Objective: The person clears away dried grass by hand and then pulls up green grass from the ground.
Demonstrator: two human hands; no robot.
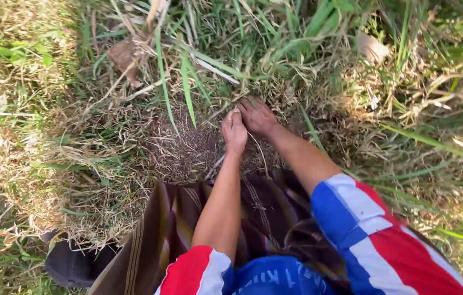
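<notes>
Nearest to the camera are the person's sleeves, striped in red, white and blue (362,229), and below them a striped brown skirt (177,224) that covers the knees, so the person seems to bend or squat over the ground. Both bare arms reach forward and down, and the two hands meet close together at the base of the grass. The left hand (234,131) is closed like a fist, and it appears to pinch a thin dry stalk (259,153) or some blades between the fingers; I cannot tell exactly how much it holds. The right hand (257,116) lies just beside it, touching or almost touching, with the fingers pressed down into the dry grass tuft (275,90), perhaps to hold the roots firm. In front of the hands there is a small patch of bare dark soil (188,145), where the cover is thin. Long green grass blades (188,82) hang over this patch from the far side, and a dry brown leaf (125,57) lies further to the left. Around the patch the grass is thick on all sides, so open room is only on the soil itself. At the lower left a dark shoe (73,265) stands on the grass, well apart from the hands.
</notes>
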